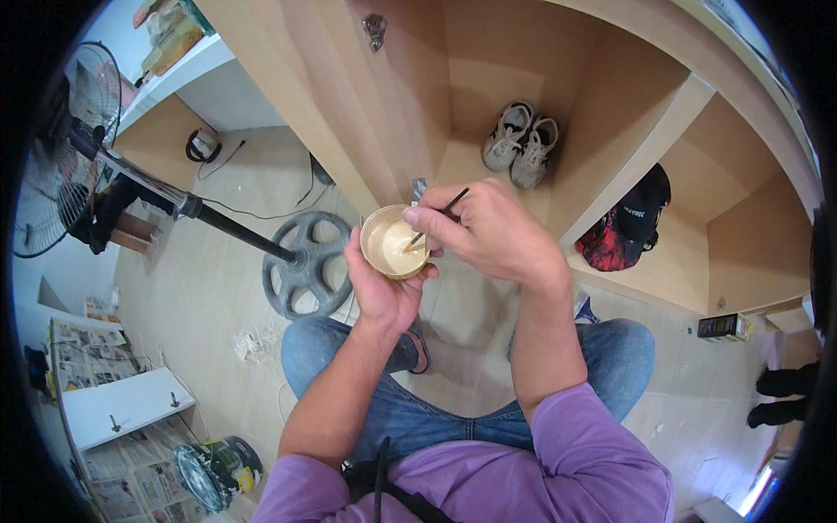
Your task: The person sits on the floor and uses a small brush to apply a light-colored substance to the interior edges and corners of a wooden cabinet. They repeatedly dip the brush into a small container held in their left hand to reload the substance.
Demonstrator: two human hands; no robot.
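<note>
My left hand (384,292) is cupped around a small round paper-like cup (377,234), tilted so its inside shows. Cream-coloured paint (394,251) lies in the bottom. Between the thumb and fingers of my right hand (493,228) is a thin dark-handled paintbrush (456,199), slanting down with its bristles in the cup at the paint. Both hands are above my lap, in front of the light wooden cabinet (405,96). A greyish strip-like thing (418,188) shows just behind the cup; I cannot make out what it is.
White sneakers (519,148) stand inside the cabinet; a black cap (645,209) lies on red-and-black cloth. A pedestal fan's round base (305,261) is at my left. Farther left are newspaper (144,479), a white panel (126,408) and a paint-smeared bucket (218,471). A small box (725,328) lies right.
</note>
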